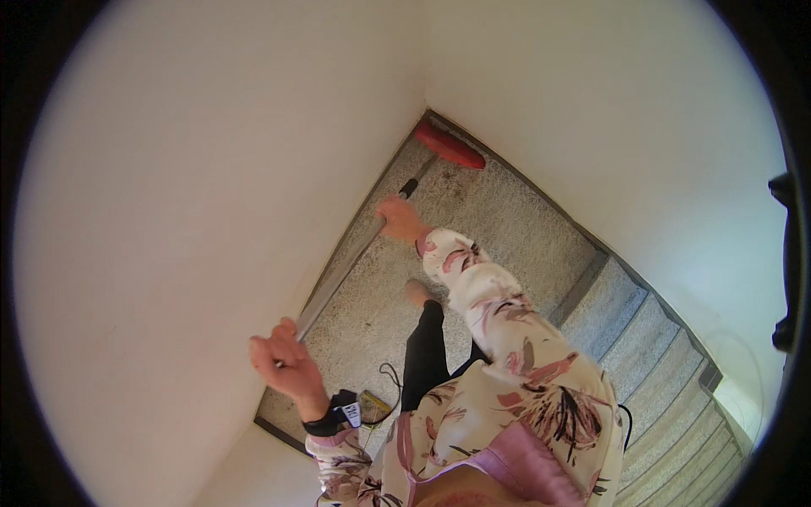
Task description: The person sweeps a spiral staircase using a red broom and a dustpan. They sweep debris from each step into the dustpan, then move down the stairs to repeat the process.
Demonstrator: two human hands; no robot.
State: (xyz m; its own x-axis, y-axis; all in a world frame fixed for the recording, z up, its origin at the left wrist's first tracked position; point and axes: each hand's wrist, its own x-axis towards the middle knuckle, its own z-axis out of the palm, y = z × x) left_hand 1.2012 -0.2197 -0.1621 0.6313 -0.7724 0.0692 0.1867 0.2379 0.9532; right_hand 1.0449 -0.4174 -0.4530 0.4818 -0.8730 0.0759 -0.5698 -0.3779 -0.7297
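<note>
A broom with a grey pole (345, 272) slants across the landing in front of me. Its red head (451, 146) lies on the carpet near the corner, close along the baseboard. My right hand (400, 218) is closed around the pole partway down, just above a black collar (408, 187). Higher up, near the pole's end, my left hand (288, 361) grips it beside the left wall. A black strap (332, 415) with a white tag is on my left wrist.
Dark spots (453, 180) mark the carpet (519, 222) behind the broom head. Carpeted stairs (640, 355) adjoin the landing on the right. White walls (190, 190) meet at the corner. A yellowish object (375, 405) with a black cord lies near my left wrist; its kind is unclear.
</note>
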